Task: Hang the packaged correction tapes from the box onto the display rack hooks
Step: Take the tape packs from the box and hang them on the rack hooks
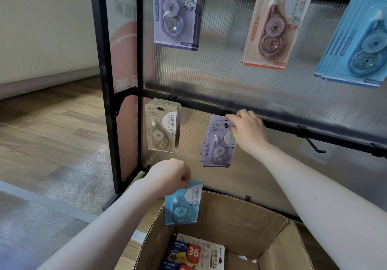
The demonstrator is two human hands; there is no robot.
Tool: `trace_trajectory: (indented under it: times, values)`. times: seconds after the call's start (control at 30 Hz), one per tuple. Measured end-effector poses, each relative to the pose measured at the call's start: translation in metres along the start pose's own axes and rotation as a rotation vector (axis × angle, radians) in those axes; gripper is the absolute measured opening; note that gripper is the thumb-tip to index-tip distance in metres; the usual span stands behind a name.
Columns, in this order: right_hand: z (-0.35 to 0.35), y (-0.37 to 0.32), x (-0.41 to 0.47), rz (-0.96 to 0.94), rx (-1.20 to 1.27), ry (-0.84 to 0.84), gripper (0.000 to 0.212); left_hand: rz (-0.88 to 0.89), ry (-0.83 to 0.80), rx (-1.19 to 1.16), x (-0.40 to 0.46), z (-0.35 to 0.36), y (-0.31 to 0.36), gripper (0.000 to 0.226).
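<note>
My right hand [247, 130] pinches the top right corner of a purple correction tape pack [217, 144] that hangs with others on a hook of the lower black rail [199, 104]. My left hand [170, 174] grips the top of a blue correction tape pack [182, 205] and holds it above the open cardboard box [247, 213]. Several more packs [194, 253] lie at the bottom of the box. A beige bundle of packs [162, 127] hangs on the hook to the left. An empty black hook [314, 146] sticks out of the rail to the right.
On the upper rail hang larger purple [176, 12], orange [274, 22] and blue [358, 39] packs. The rack's black frame post [104, 81] stands at the left on a wooden floor [52, 133]. A ribbed translucent panel [230, 77] backs the rack.
</note>
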State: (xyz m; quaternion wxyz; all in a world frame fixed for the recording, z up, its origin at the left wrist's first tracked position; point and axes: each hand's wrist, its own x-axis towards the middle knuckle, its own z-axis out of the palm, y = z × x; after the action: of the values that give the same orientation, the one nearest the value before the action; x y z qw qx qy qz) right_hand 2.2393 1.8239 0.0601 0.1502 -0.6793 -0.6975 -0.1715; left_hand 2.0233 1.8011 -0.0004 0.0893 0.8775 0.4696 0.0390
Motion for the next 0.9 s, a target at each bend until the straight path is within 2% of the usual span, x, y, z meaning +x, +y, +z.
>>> trace_trajectory:
  times: [0.37,0.5,0.9]
  values:
    - [-0.006,0.009,-0.031,0.004,0.004,-0.017,0.043,0.039,0.047,-0.052,0.004,-0.004,0.000,0.017]
    - [-0.008,0.023,-0.057,0.049,0.048,-0.039,0.054,0.061,0.070,-0.070,0.010,-0.009,0.007,0.017]
    - [-0.007,0.083,-0.149,0.212,0.073,-0.112,0.042,0.201,0.077,0.033,0.011,-0.007,0.065,0.015]
